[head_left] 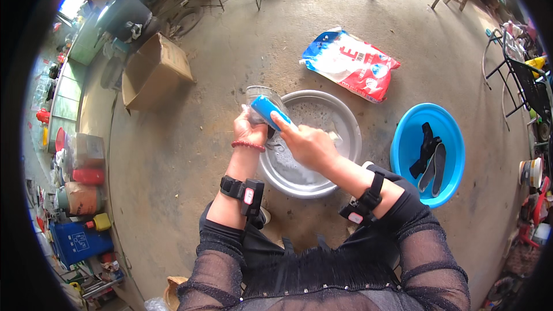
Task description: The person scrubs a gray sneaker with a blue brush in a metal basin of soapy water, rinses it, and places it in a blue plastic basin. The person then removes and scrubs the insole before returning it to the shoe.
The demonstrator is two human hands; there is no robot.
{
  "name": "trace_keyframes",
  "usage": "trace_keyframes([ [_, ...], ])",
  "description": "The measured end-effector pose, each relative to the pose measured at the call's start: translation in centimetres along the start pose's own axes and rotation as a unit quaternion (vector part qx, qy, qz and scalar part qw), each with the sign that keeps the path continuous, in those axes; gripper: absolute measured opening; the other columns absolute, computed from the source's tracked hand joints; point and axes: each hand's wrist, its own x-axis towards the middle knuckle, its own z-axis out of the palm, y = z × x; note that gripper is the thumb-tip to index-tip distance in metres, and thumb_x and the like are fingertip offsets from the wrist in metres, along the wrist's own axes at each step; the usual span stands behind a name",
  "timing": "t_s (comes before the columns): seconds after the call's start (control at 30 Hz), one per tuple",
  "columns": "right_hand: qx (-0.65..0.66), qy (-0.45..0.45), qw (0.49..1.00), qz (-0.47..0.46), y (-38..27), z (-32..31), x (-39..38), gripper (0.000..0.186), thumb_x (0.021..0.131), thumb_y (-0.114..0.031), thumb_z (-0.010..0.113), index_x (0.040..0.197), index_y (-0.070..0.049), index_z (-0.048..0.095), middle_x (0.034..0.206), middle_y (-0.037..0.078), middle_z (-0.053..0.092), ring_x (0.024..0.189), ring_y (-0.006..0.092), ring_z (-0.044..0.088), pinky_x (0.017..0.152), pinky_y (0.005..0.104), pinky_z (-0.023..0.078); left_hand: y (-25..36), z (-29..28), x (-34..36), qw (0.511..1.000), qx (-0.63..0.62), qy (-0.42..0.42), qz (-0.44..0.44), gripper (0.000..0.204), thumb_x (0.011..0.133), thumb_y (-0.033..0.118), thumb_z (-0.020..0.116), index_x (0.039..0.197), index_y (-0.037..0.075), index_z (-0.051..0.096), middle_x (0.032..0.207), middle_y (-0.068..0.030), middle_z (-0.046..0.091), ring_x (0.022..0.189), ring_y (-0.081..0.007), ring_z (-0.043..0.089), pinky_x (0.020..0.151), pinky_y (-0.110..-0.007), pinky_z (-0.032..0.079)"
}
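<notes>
My left hand (247,129), with a red beaded bracelet at its wrist, grips a wet grey shoe (260,92) over the left rim of a round metal basin (342,110). Closed round a blue brush (266,109), my right hand (310,145) presses it against the shoe. The brush and my fingers cover much of the shoe, and the bristles are hidden. Sudsy water lies in the basin, and a small pale piece (334,137) shows at its right side.
Right of the metal basin stands a blue plastic basin (410,132) holding grey insoles (439,167) and a black cloth-like item (427,143). A red, white and blue detergent bag (351,63) lies beyond. An open cardboard box (158,72) sits far left; a black-framed chair (518,69) is far right.
</notes>
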Motion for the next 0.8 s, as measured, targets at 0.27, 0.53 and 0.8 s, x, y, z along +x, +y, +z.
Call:
trace_keyframes([
  [0.27, 0.036, 0.105, 0.994, 0.003, 0.8, 1.3, 0.4, 0.051, 0.089, -0.02, 0.059, 0.139, -0.023, 0.046, 0.061, 0.014, 0.058, 0.053, 0.0328, 0.06, 0.048, 0.0459, 0.047, -1.4, -0.6, 0.1, 0.997, -0.035, -0.05, -0.047, 0.024, 0.099, 0.019, 0.046, 0.111, 0.0, 0.056, 0.11, -0.0132, 0.063, 0.105, -0.0256, 0.059, 0.1, -0.041, 0.045],
  [0.53, 0.084, 0.191, 0.977, 0.034, 0.7, 0.7, -0.1, 0.05, 0.091, -0.02, 0.057, 0.139, -0.02, 0.044, 0.064, 0.017, 0.061, 0.057, 0.035, 0.061, 0.051, 0.0459, 0.048, -0.8, -0.3, -0.4, 0.993, -0.056, -0.035, -0.093, 0.026, 0.099, 0.018, 0.044, 0.112, -0.001, 0.056, 0.112, -0.0152, 0.063, 0.106, -0.0267, 0.06, 0.101, -0.041, 0.044],
  [0.8, 0.099, 0.186, 0.977, 0.035, 1.8, 1.4, -0.5, 0.051, 0.091, -0.014, 0.056, 0.14, -0.015, 0.043, 0.067, 0.02, 0.059, 0.06, 0.0371, 0.06, 0.054, 0.046, 0.047, -0.4, 0.2, -0.5, 0.997, -0.052, -0.036, -0.044, 0.036, 0.102, 0.026, 0.039, 0.117, -0.002, 0.056, 0.119, -0.0161, 0.061, 0.111, -0.0284, 0.058, 0.105, -0.045, 0.04],
])
